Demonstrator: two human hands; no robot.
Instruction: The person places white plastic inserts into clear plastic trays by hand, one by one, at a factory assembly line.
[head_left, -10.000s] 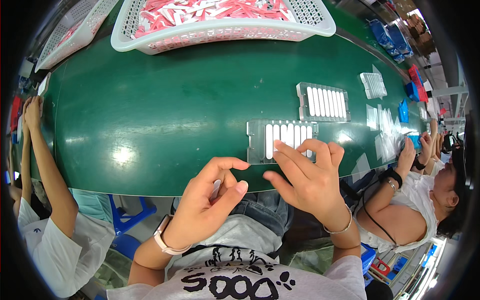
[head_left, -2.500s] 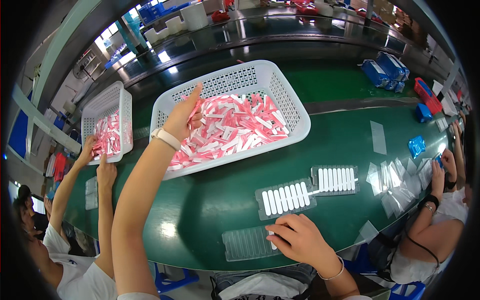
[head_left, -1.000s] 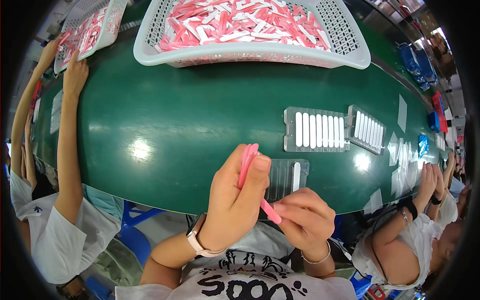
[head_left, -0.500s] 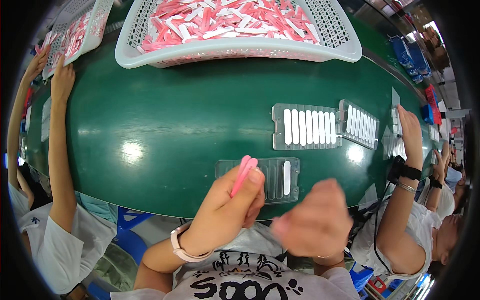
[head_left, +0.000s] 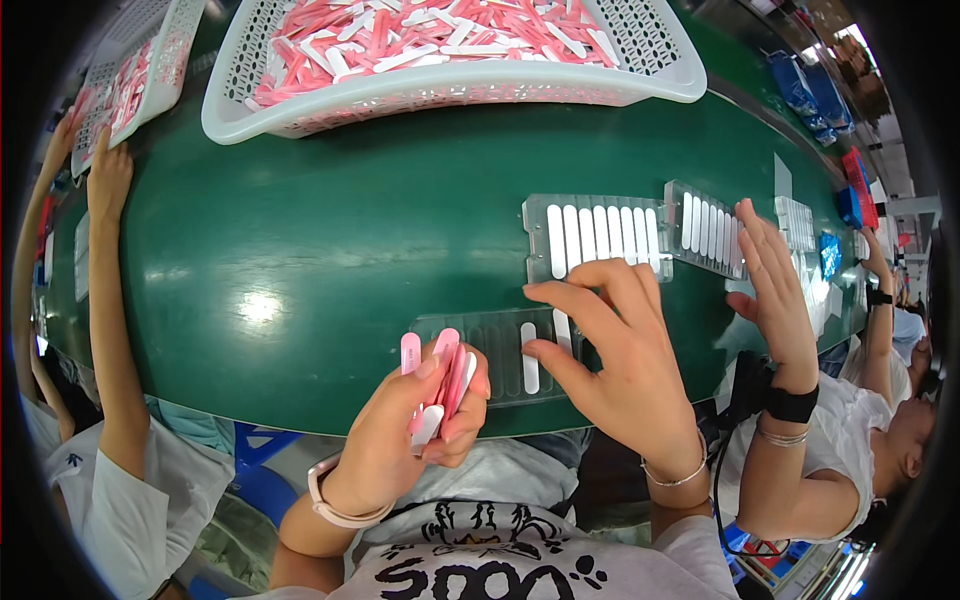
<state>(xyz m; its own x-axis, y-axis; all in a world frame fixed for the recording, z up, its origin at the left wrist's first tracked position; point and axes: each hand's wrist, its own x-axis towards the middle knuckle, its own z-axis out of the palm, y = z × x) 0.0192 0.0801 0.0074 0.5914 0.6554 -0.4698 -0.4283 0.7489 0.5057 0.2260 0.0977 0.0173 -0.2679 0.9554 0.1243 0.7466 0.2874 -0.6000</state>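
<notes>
My left hand [head_left: 390, 445] is closed around a bundle of flat, round-ended strips [head_left: 411, 352], pink on some faces and white on others. Just right of it lies a clear slotted tray [head_left: 487, 350] with two white strips showing, one of them a white strip [head_left: 530, 375] near my right thumb. Over the tray's right side, my right hand [head_left: 640, 365] has its fingers spread and appears to hold nothing. Its thumb tip overlaps or touches that strip; I cannot tell which. Behind the fingers sits another clear tray [head_left: 537, 240] with a row of white strips.
A white perforated basket [head_left: 430, 88] heaped with pink and white strips stands at the far edge. Beside the row tray is a third filled tray [head_left: 676, 212], close to a co-worker's hand [head_left: 770, 270]. Another person's hand [head_left: 108, 185] reaches a second basket [head_left: 160, 85].
One more white strip shows in the near tray. My right hand has opened and moved up over it; my left hand has shifted left. The co-worker's hand at right has moved toward the third tray.
</notes>
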